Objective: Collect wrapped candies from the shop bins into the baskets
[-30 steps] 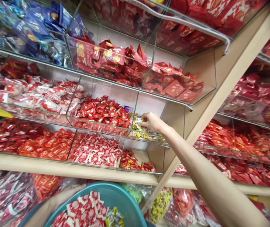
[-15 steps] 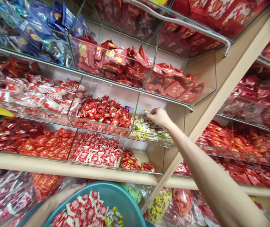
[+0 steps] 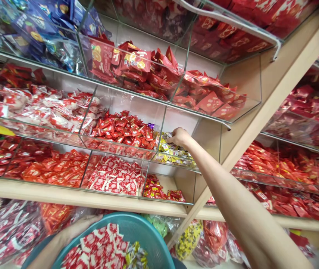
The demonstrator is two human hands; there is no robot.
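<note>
My right hand [image 3: 180,136] reaches into a clear bin, its fingers curled down among small yellow-and-white wrapped candies [image 3: 172,150]. The fingertips are partly hidden by the hand and wrappers, so how many candies they pinch does not show. At the bottom, my left hand [image 3: 82,225] grips the left rim of a teal plastic basket [image 3: 148,224]. Inside the basket lie red-and-white candy packets [image 3: 100,244] and, to their right, a small heap of yellow wrapped candies [image 3: 136,256].
Clear dividers and front panels [image 3: 120,148] edge the shelf bins. Small red candies [image 3: 125,129] fill the bin to the left. A slanted wooden post [image 3: 240,138] stands right of my forearm. Bagged candies [image 3: 188,239] sit under the bottom shelf board [image 3: 159,209].
My right hand has shifted slightly left and lower among the yellow candies; the candy that showed at its fingertips is less visible. My left hand stays on the basket.
</note>
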